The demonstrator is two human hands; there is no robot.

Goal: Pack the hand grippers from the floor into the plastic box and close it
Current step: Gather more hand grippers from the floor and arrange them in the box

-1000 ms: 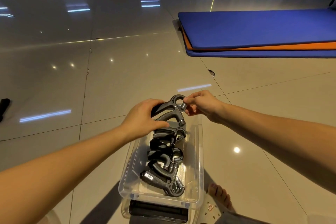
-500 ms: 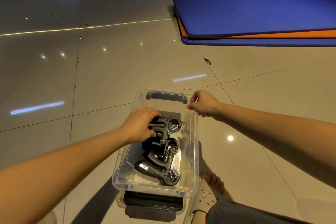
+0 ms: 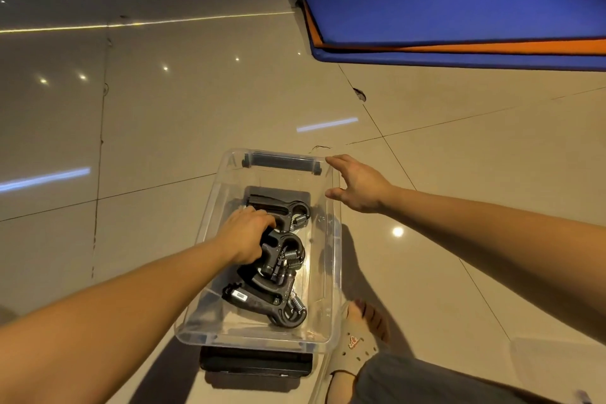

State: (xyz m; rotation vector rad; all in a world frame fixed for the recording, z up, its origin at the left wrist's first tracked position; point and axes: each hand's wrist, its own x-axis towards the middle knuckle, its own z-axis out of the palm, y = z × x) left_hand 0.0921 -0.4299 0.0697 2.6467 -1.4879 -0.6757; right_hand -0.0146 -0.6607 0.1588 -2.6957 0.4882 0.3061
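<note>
The plastic box [image 3: 335, 239] stands on the floor [image 3: 164, 141] in front of the person, with its top open. Several hand grippers [image 3: 262, 302] lie inside it in a row from near to far. I count about four, but they overlap. The left grip [image 3: 244, 234], the person's left hand, is down inside the box, with its fingers curled on one of the grippers in the middle of the row. The right grip [image 3: 359, 185] hovers over the far right corner of the box, with fingers apart and holding nothing. No gripper is seen on the floor around the box, so I judge that the packing is almost done. The closing is left: no lid is on the box, and I cannot tell if the dark flat piece [image 3: 255, 362] under its near end belongs to the lid
</note>
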